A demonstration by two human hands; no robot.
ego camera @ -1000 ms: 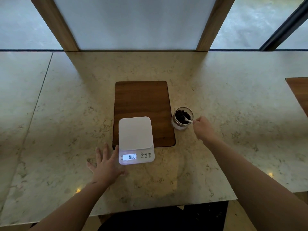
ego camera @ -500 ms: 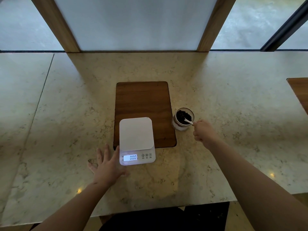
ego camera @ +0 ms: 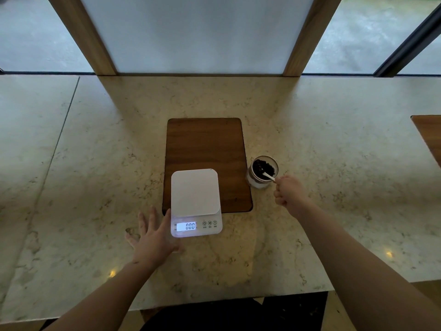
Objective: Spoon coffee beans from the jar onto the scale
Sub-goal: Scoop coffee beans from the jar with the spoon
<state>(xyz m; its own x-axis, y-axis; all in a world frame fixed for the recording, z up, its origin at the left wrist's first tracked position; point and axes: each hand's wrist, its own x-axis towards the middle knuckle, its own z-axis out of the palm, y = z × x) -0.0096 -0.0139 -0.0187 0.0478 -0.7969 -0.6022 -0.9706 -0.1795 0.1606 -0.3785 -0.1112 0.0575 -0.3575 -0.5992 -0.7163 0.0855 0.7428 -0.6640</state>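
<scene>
A white digital scale (ego camera: 195,192) stands partly on a wooden board, its lit display reading 0.00 and its platform bare. A small glass jar (ego camera: 258,182) of dark coffee beans (ego camera: 260,166) stands just right of the board. My right hand (ego camera: 290,195) is closed on the handle of a white spoon (ego camera: 269,176), whose bowl dips into the beans. My left hand (ego camera: 152,237) lies flat on the counter with fingers spread, touching the scale's front left corner.
The dark wooden board (ego camera: 205,149) lies on a pale marble counter (ego camera: 95,177). A second wooden board (ego camera: 429,132) shows at the right edge. Wooden posts and a white panel rise behind. The counter's front edge is near my body.
My right hand has drawn back slightly toward me, and the spoon now lies lower in the jar. My left hand and the scale have not moved.
</scene>
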